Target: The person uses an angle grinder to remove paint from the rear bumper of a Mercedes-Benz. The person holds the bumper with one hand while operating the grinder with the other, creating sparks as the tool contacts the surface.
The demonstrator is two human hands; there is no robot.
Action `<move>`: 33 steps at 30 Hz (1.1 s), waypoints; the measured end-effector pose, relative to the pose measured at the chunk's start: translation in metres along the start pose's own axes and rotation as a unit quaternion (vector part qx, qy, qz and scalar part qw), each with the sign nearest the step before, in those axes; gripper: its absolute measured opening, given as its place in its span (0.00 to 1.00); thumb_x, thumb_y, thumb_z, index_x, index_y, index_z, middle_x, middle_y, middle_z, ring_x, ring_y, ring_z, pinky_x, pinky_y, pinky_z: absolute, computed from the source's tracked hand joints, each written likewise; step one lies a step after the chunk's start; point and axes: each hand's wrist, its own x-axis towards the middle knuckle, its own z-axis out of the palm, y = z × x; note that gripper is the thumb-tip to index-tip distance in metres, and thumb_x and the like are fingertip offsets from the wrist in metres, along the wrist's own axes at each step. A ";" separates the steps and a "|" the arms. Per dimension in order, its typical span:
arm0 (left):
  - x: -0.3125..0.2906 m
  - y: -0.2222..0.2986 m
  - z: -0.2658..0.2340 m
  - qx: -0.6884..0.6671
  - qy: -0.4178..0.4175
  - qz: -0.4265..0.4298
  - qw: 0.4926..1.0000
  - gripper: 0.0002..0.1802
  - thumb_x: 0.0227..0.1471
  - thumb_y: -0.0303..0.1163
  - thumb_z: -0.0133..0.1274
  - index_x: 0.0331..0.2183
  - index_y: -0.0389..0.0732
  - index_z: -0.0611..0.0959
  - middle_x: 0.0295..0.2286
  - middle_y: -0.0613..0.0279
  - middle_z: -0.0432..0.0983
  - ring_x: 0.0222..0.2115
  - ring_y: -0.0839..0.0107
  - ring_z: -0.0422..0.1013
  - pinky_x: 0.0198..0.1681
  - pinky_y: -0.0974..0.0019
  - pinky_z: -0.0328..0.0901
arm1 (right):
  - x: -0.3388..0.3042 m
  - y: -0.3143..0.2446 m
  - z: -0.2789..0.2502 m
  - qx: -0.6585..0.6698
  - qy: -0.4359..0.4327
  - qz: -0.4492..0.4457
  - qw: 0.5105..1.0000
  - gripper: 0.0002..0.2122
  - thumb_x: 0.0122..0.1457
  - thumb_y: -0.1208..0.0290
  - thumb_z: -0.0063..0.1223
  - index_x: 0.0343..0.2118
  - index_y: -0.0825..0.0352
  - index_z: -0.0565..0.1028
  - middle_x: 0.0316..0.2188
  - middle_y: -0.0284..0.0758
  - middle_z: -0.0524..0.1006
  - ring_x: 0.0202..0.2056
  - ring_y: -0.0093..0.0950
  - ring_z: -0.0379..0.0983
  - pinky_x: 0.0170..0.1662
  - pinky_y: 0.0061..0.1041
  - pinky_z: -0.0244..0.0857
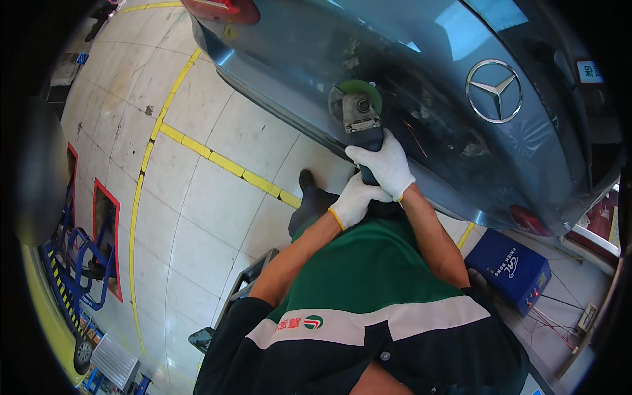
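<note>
An angle grinder (pixel 361 118) with a dark body, metal gear head and greenish disc (pixel 363 87) is in both my hands. My right hand (pixel 387 166), in a white knit glove, wraps round its body close to the head. Lower down, my left hand (pixel 359 199), gloved the same way, closes round the rear of the tool, with its fingers partly hidden. The disc is at the dented, scuffed rear panel of a blue-grey car (pixel 276 49); exact contact is hard to see. Thin orange spark streaks (pixel 415 135) show right of the tool.
A round chrome badge (pixel 494 91) sits on the car's rear. A blue machine box (pixel 508 268) with cables stands at the right. Yellow lines (pixel 210 156) cross the tiled floor. At the left are red-edged floor openings (pixel 117 243) and a blue metal frame (pixel 82 263).
</note>
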 end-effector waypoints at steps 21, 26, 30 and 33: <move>0.002 -0.003 -0.002 0.008 -0.008 0.010 1.000 0.30 0.39 0.19 0.63 0.49 0.31 0.78 0.43 0.59 0.80 0.46 0.66 0.75 0.53 0.64 0.68 | 0.004 0.007 0.001 0.010 -0.002 -0.019 1.000 0.23 0.47 0.66 0.70 0.43 0.72 0.73 0.30 0.35 0.79 0.28 0.24 0.76 0.34 0.26 0.73; 0.002 -0.004 -0.003 0.008 -0.008 0.003 1.000 0.30 0.41 0.20 0.63 0.49 0.31 0.77 0.43 0.58 0.80 0.47 0.66 0.75 0.53 0.64 0.67 | 0.001 0.003 0.000 0.010 0.002 -0.008 1.000 0.23 0.47 0.67 0.70 0.43 0.72 0.73 0.30 0.35 0.79 0.28 0.24 0.76 0.34 0.26 0.73; 0.002 -0.003 -0.001 0.005 -0.005 0.010 1.000 0.29 0.39 0.20 0.64 0.48 0.32 0.78 0.42 0.59 0.80 0.45 0.67 0.76 0.53 0.63 0.68 | 0.002 0.005 -0.001 0.005 0.002 -0.018 1.000 0.23 0.47 0.67 0.70 0.43 0.71 0.73 0.30 0.35 0.78 0.28 0.24 0.76 0.34 0.26 0.73; 0.001 -0.002 -0.001 0.001 -0.005 0.009 1.000 0.29 0.38 0.20 0.65 0.48 0.32 0.79 0.41 0.59 0.81 0.45 0.67 0.76 0.53 0.63 0.68 | 0.003 0.007 0.000 0.005 0.001 -0.007 1.000 0.23 0.47 0.66 0.70 0.44 0.72 0.73 0.30 0.35 0.78 0.28 0.24 0.76 0.34 0.26 0.73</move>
